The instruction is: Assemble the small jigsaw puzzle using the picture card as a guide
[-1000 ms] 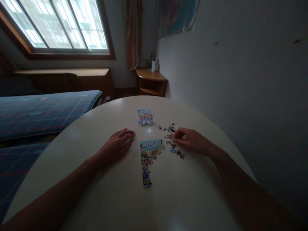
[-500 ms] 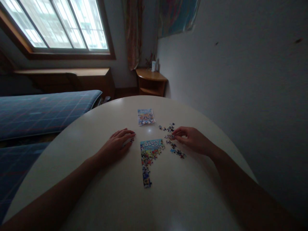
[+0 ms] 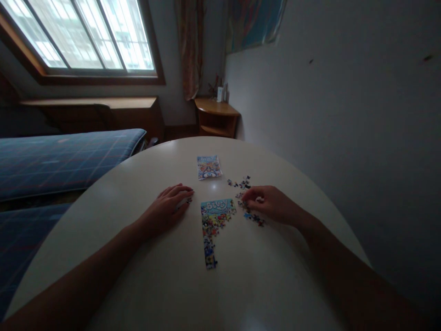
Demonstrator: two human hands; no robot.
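A partly joined colourful jigsaw (image 3: 213,223) lies in the middle of the round white table (image 3: 193,285). Several loose pieces (image 3: 245,184) are scattered to its right. My right hand (image 3: 267,204) rests among those pieces, its fingertips pinched together at the left; whether a piece is between them is too small to see. My left hand (image 3: 168,207) lies flat on the table left of the jigsaw, fingers stretched out, with a small piece (image 3: 189,200) at its fingertips. A small picture card (image 3: 208,167) lies beyond the jigsaw.
A white wall runs close along the table's right side. A bed with a blue checked cover (image 3: 62,158) stands to the left. A wooden corner shelf (image 3: 215,117) and a window (image 3: 79,37) are behind.
My right hand has moved a little to the left and nearer, from the upper loose pieces toward the jigsaw's right edge. My left hand has stayed still.
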